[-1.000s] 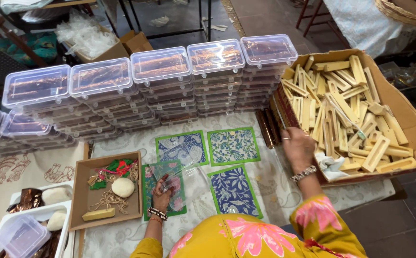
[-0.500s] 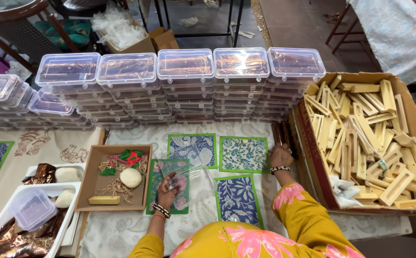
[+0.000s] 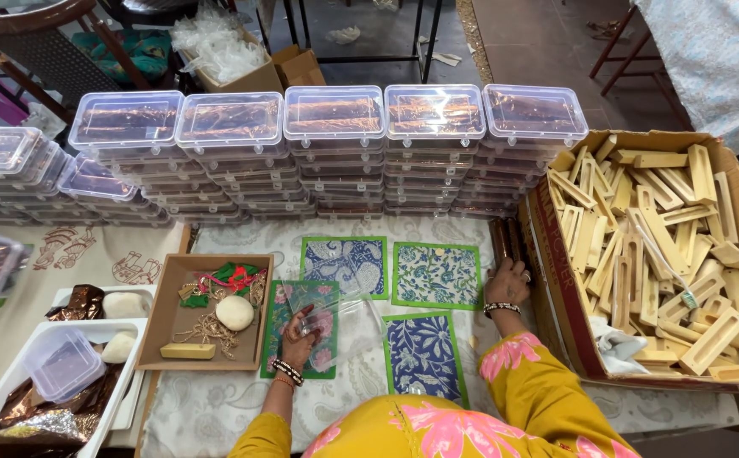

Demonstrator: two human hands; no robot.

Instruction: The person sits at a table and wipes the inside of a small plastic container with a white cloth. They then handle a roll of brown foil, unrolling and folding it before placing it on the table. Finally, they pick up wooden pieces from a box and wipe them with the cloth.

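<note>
Overhead | left hand (image 3: pixel 299 341) pinching clear plastic bag (image 3: pixel 340 321), could slip | right hand (image 3: pixel 507 282) grasping brown sticks (image 3: pixel 505 241), could scatter.

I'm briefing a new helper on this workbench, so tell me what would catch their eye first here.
The long wall of stacked clear lidded boxes across the back of the table stands out first, with the big cardboard box of pale wooden pieces at the right. In the middle lie four patterned cloth squares; the left hand holds a clear plastic bag over one, while the right hand rests beside dark brown sticks.
</note>
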